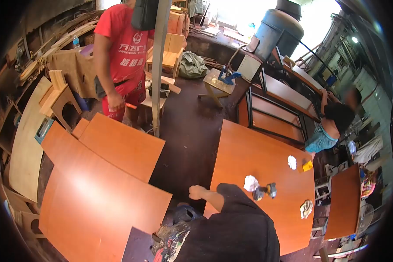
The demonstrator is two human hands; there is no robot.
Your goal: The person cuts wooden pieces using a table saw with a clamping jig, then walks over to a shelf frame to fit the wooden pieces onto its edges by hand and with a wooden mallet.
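Black shirt (236, 231) of the camera wearer, foreground. Right hand (197, 192), seemingly curled, shows between left panel (100, 201) and right panel (257, 148), the latter bearing a drill (271, 190); its grip, and the left hand's state, cannot be told. Behind: blue tank (270, 37) and bottle (76, 42), contents indiscernible.

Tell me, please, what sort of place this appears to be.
It looks like a woodworking or furniture workshop: a large orange-brown panel lies at the front right, a cordless drill rests on it, and long strips of wood are piled at the upper left.
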